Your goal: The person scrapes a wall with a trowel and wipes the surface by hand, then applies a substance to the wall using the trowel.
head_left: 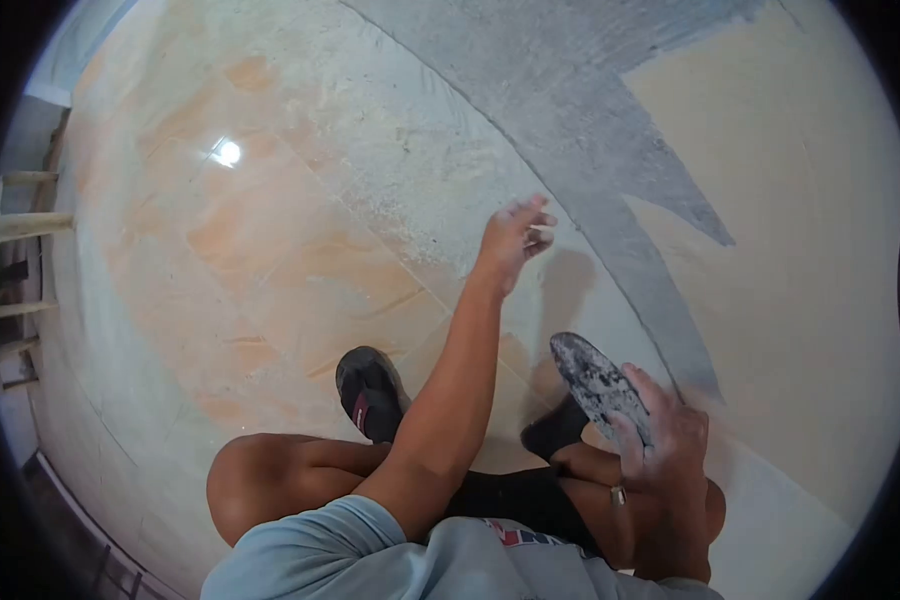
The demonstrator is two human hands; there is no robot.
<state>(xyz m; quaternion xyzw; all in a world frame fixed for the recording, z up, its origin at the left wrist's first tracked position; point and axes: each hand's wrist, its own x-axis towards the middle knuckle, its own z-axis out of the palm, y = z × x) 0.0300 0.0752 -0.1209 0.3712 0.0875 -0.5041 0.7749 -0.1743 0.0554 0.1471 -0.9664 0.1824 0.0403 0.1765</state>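
My left hand [517, 240] reaches forward over the dusty floor, close to the foot of the wall. Its fingers are loosely bent and apart, with nothing in them. In my right hand [670, 437] is a dark, flat oval pad [600, 385], blotched with white dust. The thumb and fingers grip its near end, while the far end points up and left. The pad is held above my right shoe [556, 428], beside the wall's lower edge.
The wall [800, 200] on the right is beige with jagged grey patches [610, 130] along its base. White powder coats the tiled floor [300, 240], thickest by the wall. My left shoe [369, 392] rests on the tiles. A pale wooden frame [32, 226] stands at far left.
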